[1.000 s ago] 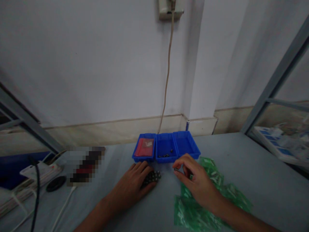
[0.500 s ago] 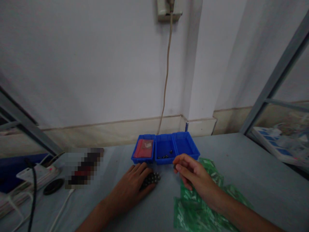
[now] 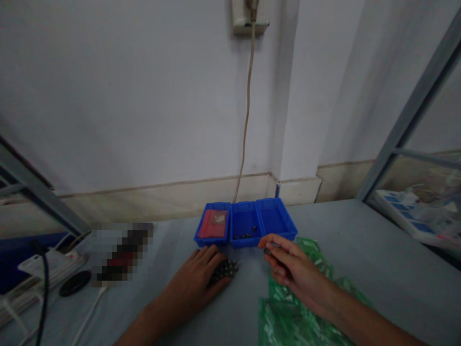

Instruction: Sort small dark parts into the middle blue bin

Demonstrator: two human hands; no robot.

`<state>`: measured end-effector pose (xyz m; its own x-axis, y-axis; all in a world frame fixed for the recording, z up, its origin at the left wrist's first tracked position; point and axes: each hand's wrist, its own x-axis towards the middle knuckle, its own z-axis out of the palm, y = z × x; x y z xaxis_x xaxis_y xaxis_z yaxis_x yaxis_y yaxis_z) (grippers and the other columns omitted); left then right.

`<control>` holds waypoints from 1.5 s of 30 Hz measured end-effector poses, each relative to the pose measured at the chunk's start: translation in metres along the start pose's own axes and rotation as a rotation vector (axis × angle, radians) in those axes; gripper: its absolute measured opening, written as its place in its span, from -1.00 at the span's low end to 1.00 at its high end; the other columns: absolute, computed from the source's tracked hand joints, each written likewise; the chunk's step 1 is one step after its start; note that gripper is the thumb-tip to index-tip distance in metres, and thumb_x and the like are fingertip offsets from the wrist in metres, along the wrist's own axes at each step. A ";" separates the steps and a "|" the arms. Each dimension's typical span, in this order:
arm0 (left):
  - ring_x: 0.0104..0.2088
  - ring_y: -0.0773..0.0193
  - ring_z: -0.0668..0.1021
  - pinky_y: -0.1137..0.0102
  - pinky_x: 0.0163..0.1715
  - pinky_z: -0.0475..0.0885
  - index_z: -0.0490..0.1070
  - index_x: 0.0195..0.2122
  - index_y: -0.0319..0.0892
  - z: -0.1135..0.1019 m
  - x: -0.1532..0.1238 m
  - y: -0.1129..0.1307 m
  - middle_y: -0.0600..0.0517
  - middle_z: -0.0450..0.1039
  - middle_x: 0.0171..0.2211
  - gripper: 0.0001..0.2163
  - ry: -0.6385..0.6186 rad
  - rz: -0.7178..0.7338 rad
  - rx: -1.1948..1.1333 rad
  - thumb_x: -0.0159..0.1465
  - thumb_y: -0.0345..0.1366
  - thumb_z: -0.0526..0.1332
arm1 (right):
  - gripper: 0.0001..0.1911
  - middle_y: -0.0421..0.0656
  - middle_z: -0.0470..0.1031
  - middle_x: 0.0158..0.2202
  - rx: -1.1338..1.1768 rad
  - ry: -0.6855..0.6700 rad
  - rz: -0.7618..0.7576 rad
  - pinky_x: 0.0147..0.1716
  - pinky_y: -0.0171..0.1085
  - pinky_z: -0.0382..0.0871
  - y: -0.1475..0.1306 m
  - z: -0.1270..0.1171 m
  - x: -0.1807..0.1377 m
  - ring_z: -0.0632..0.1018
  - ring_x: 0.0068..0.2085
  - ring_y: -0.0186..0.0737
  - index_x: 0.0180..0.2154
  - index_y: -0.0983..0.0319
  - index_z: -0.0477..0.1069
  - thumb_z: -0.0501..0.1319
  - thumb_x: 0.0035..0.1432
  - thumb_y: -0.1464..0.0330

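My left hand [image 3: 192, 276] rests palm down on the table. Its thumb and forefinger are spread around a heap of small dark shiny metal parts [image 3: 226, 269]. In front of the blue bins, my right hand [image 3: 290, 264] is raised, pinching one small dark round part [image 3: 267, 251] between thumb and fingers. The middle blue bin [image 3: 245, 216] has several similar small parts on its floor. To its left, a blue bin [image 3: 197, 235] contains a red plastic bag [image 3: 212, 226] with a clear piece on top. The right blue bin [image 3: 275, 216] shows a bare floor.
Green plastic bags [image 3: 298, 317] lie under and beside my right forearm. On the left are a blurred-out object [image 3: 122, 254] with a white cable, a black disc [image 3: 75, 283] and stacked items. A power cord [image 3: 248, 110] hangs down the wall behind the bins. Metal frame bars flank the table.
My right hand has shifted its grip, and the small part now shows more clearly in its fingers. My left hand stays at the heap. The view has tilted slightly.
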<state>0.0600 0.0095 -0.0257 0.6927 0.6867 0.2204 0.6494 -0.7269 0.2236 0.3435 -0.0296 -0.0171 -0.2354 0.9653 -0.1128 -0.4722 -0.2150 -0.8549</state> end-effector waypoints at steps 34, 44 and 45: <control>-0.01 0.00 0.60 0.11 0.04 0.53 0.46 0.11 -0.01 0.003 0.000 -0.003 -0.02 0.53 0.03 -0.78 0.013 0.002 0.000 0.50 -0.12 0.29 | -0.56 -0.30 0.41 -0.39 -0.356 0.047 -0.196 -0.65 -0.39 0.10 -0.002 0.003 -0.001 0.25 -0.57 -0.42 -0.11 0.16 0.51 0.42 0.26 -0.05; -0.03 0.01 0.60 0.10 0.02 0.53 0.47 0.09 -0.01 0.001 0.001 0.000 -0.01 0.53 0.00 -0.79 0.002 0.000 -0.006 0.50 -0.12 0.29 | -0.56 -0.36 0.27 -0.52 -0.090 0.012 -0.059 -0.65 -0.41 -0.08 -0.001 0.001 0.000 0.12 -0.59 -0.47 -0.16 0.21 0.54 0.48 0.21 -0.01; -0.02 0.00 0.59 0.09 0.03 0.53 0.47 0.09 -0.01 0.001 0.001 0.000 -0.02 0.53 0.01 -0.79 0.006 -0.002 -0.005 0.50 -0.12 0.29 | -0.56 -0.37 0.24 -0.53 -0.059 0.007 -0.044 -0.64 -0.41 -0.10 -0.001 0.000 0.000 0.10 -0.59 -0.47 -0.16 0.21 0.54 0.50 0.19 0.00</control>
<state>0.0609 0.0102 -0.0263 0.6895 0.6883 0.2254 0.6493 -0.7253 0.2286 0.3433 -0.0290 -0.0165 -0.2094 0.9747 -0.0777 -0.4312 -0.1633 -0.8873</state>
